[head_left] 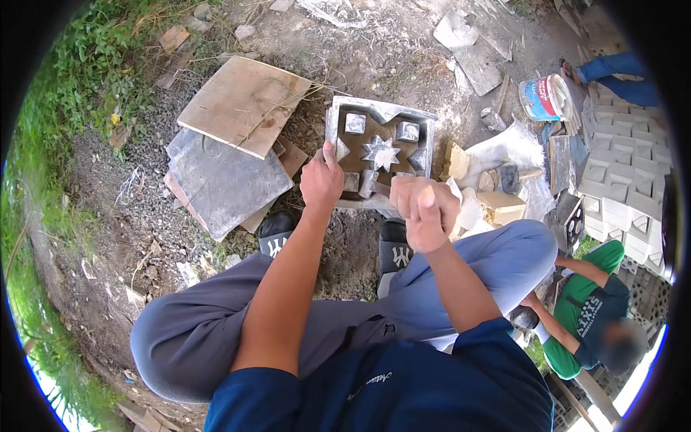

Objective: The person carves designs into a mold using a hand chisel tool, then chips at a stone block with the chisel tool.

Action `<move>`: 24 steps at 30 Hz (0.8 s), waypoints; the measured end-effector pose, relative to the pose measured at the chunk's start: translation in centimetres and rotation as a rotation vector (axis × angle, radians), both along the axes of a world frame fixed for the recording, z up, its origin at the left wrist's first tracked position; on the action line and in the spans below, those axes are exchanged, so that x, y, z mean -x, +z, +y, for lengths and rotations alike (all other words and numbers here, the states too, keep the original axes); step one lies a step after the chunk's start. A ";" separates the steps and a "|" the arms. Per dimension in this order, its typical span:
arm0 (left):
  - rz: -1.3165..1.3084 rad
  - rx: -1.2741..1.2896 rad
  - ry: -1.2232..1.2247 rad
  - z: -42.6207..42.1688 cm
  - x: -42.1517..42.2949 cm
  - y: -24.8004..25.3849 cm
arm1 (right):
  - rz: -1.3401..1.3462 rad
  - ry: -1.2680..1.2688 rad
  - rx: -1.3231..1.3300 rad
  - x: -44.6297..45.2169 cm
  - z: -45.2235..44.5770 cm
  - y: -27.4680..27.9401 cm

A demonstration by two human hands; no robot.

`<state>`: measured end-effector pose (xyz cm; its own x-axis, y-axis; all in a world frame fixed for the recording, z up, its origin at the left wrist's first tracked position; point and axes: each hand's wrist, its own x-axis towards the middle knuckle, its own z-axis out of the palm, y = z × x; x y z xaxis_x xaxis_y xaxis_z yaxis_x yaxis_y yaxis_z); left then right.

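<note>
A square grey block mould (430, 147) stands in front of my feet, with square studs and a star-shaped centre (381, 153). My left hand (322, 178) is closed on its left rim, the thumb lying along the edge. Over the near right corner, my right hand (428, 209) is closed in a fist around a small tool (370, 183). The tool's flat greyish end reaches into the mould near the star; its handle is mostly hidden by the fingers, and I cannot make out its exact kind.
Stacked flat boards (241, 108) lie left of the mould. Yellowish broken chunks (500, 207) and a white sack (511, 151) are to the right, with a paint bucket (545, 99) beyond. Pale blocks (622, 165) are piled far right. A co-worker (594, 309) sits lower right; another person's legs (612, 70) show above.
</note>
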<state>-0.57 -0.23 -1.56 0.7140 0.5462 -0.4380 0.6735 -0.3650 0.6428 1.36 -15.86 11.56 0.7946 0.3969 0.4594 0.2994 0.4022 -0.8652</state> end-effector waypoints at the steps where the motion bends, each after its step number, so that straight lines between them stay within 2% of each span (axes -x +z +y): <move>1: -0.017 0.012 0.013 0.0 -0.1 0.2 | 0.051 -0.020 0.042 -0.3 -0.1 -0.3; 2: -0.037 0.023 0.023 -0.1 -0.4 0.4 | 0.099 -0.043 0.082 -0.5 -0.2 -0.5; 3: -0.065 0.021 0.028 0.0 -0.5 0.3 | 0.136 -0.010 -0.038 -0.6 0.3 -0.3; 4: -0.067 0.015 0.025 0.1 -0.7 0.1 | 0.133 -0.011 -0.044 -0.5 0.3 0.3; 6: -0.051 -0.029 0.015 0.0 -0.4 -0.1 | -0.023 0.022 0.010 -0.1 -0.1 1.8; 10: -0.065 0.020 0.016 -0.1 -0.4 0.2 | -0.013 -0.050 0.078 -0.9 0.5 0.0; 15: -0.029 0.004 0.016 -0.1 -0.3 0.5 | 0.115 -0.037 -0.038 -0.5 -0.2 0.2; 20: -0.040 -0.024 0.014 0.0 -0.2 0.0 | -0.026 -0.010 0.052 -0.2 0.4 2.0; 23: -0.058 0.018 0.012 -0.1 -0.3 0.3 | 0.028 -0.052 0.372 -0.6 0.4 0.3; 24: -0.064 0.017 0.001 -0.2 -0.3 -0.1 | 0.012 -0.073 0.280 -0.7 0.6 0.1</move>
